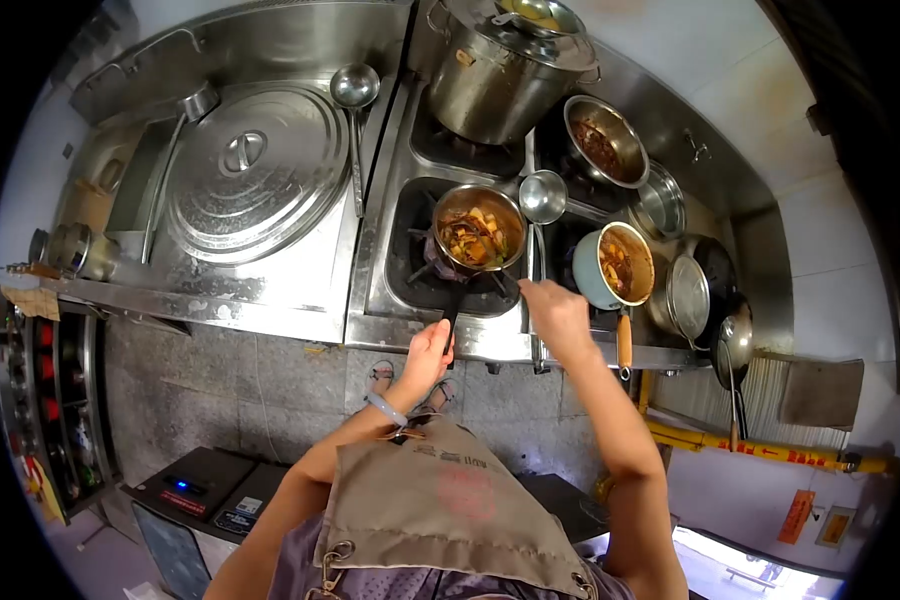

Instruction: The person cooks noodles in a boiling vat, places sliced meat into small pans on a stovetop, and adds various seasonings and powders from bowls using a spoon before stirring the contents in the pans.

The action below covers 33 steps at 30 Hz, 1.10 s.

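While left hand (430, 358) holds one pan (513, 218), one ladle (543, 197) is beside right hand (558, 315).

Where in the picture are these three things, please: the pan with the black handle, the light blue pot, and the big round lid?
pan (480, 197): head view, upper inner wall
light blue pot (592, 272): head view, outer wall
big round lid (255, 190): head view, top surface
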Tool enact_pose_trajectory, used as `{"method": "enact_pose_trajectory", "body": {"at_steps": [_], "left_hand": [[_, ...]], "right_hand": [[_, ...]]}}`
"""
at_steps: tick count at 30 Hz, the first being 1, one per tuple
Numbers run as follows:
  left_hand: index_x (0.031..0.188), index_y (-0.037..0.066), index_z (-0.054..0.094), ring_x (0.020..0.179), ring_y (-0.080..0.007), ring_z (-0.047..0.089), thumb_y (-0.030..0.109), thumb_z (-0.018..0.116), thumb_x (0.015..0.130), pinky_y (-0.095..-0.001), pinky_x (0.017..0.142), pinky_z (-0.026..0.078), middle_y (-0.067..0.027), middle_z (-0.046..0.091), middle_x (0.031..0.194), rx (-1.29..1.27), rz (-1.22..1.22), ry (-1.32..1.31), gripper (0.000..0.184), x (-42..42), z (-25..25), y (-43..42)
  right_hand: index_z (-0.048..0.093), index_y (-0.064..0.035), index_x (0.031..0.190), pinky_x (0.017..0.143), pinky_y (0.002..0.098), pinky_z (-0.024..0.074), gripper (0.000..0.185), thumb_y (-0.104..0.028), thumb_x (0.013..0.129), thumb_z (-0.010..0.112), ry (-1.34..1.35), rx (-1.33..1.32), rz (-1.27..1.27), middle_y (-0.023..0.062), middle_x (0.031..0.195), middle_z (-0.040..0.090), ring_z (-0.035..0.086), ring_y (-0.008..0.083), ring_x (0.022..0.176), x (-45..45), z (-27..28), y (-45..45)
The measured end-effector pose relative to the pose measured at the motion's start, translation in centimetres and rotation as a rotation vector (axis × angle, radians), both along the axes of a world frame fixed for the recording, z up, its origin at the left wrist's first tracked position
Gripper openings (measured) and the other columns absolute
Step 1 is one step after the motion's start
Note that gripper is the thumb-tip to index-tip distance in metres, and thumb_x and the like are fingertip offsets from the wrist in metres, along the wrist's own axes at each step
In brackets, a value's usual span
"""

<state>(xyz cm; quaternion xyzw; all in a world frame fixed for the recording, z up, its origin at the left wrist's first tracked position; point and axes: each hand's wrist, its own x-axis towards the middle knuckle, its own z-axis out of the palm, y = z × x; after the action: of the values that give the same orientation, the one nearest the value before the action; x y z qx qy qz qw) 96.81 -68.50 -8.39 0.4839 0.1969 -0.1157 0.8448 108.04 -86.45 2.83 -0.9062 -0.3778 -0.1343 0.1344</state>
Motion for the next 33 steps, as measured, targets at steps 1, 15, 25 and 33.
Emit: {"method": "enact_pose_trajectory", "body": {"at_steps": [1, 15, 25, 33], "left_hand": [[0.076, 0.008, 0.049, 0.037, -0.0050, 0.031, 0.041, 0.043, 0.095, -0.0213, 0.035, 0.024, 0.0020, 0.042, 0.051, -0.008, -0.003, 0.017, 0.038, 0.0, 0.3, 0.0], [0.079, 0.008, 0.047, 0.037, -0.0059, 0.030, 0.044, 0.039, 0.096, -0.0214, 0.034, 0.024, 0.0019, 0.039, 0.051, -0.003, -0.001, -0.008, 0.040, -0.3, 0.8, -1.3], [0.074, 0.008, 0.047, 0.040, -0.0050, 0.033, 0.037, 0.042, 0.096, -0.0218, 0.037, 0.026, 0.0024, 0.041, 0.051, 0.036, 0.102, -0.022, 0.037, -0.4, 0.7, -3.2], [0.074, 0.007, 0.048, 0.038, -0.0057, 0.033, 0.039, 0.042, 0.096, -0.0224, 0.035, 0.026, 0.0016, 0.042, 0.050, 0.022, 0.111, -0.015, 0.039, -0.2, -0.1, -3.4]], "right_hand": [[0.063, -0.0018, 0.090, 0.047, 0.0365, 0.0456, 0.014, -0.003, 0.076, 0.060, 0.009, 0.009, 0.004, 0.0108, 0.065, 0.056, 0.058, 0.0284, 0.056, -0.2, 1.2, -0.3], [0.063, -0.0034, 0.090, 0.046, 0.0347, 0.0467, 0.017, -0.002, 0.074, 0.058, -0.055, -0.023, -0.048, 0.0093, 0.065, 0.056, 0.059, 0.0254, 0.056, 0.0, 2.4, 0.0], [0.063, -0.0035, 0.090, 0.047, 0.0361, 0.0460, 0.018, -0.001, 0.074, 0.056, -0.001, 0.052, -0.072, 0.0109, 0.066, 0.057, 0.058, 0.0284, 0.055, -0.5, 1.2, 0.9], [0.063, -0.0039, 0.087, 0.048, 0.0362, 0.0460, 0.016, -0.001, 0.073, 0.056, 0.068, -0.101, -0.021, 0.0107, 0.067, 0.056, 0.058, 0.0283, 0.057, -0.4, 4.9, 0.1]]}}
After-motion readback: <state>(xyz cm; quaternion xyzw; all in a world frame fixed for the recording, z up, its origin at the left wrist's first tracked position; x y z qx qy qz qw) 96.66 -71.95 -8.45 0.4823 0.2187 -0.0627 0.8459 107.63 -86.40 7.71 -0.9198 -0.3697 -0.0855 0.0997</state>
